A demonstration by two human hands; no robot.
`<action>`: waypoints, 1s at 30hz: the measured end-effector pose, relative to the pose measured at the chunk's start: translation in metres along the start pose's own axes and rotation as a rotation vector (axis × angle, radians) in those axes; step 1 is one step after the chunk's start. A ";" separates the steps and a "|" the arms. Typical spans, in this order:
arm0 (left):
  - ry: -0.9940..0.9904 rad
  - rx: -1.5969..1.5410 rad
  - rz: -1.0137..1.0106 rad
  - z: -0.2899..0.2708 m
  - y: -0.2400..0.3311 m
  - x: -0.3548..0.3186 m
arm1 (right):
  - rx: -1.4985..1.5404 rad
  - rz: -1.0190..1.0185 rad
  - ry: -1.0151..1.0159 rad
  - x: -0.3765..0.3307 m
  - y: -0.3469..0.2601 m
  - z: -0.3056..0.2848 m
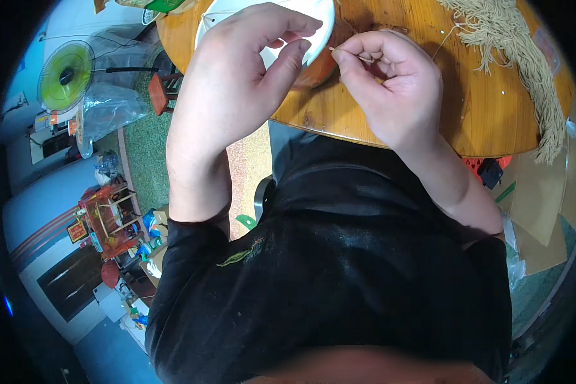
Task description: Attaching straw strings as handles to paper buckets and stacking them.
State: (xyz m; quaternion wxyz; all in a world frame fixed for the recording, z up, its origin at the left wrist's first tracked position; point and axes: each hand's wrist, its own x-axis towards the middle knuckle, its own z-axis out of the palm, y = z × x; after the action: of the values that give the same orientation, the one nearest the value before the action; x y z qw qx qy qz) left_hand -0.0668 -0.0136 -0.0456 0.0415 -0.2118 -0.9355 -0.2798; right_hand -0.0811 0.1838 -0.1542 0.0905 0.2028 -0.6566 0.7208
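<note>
My right hand is above the wooden table, pinching a thin tan cord between thumb and forefinger; its short end pokes out toward the left hand. My left hand is raised over a white bowl and covers much of it. Its thumb and forefinger are curved and apart, with nothing visible between them; the other fingers are mostly hidden. Beneath the bowl's right side shows a rounded reddish-brown surface. A loose bundle of similar tan cords lies at the table's far right, hanging over the edge.
The round wooden table curves in front of my body. On the left stand a green fan, a small reddish stool and clear plastic sheeting. Flattened cardboard leans at the right below the table.
</note>
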 end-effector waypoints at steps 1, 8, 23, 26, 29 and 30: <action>-0.014 -0.039 -0.025 0.000 0.001 0.001 | -0.001 0.000 0.001 0.000 0.000 0.000; -0.055 -0.052 -0.098 -0.002 0.002 0.003 | -0.013 -0.033 -0.009 0.002 0.001 0.001; -0.159 -0.037 -0.073 -0.007 -0.006 0.008 | -0.071 -0.048 0.010 0.003 -0.002 0.003; -0.174 -0.042 -0.033 -0.007 -0.009 0.008 | -0.068 -0.050 0.014 0.002 -0.001 0.005; -0.182 -0.040 -0.069 -0.007 -0.009 0.010 | -0.084 -0.053 0.012 0.003 -0.002 0.004; -0.180 -0.040 -0.067 -0.007 -0.008 0.011 | -0.093 -0.055 0.010 0.003 -0.002 0.004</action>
State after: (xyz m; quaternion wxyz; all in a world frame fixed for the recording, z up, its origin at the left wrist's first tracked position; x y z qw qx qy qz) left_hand -0.0804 -0.0194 -0.0419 -0.0564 -0.2053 -0.9362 -0.2797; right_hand -0.0828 0.1795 -0.1511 0.1227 0.2128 -0.6831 0.6878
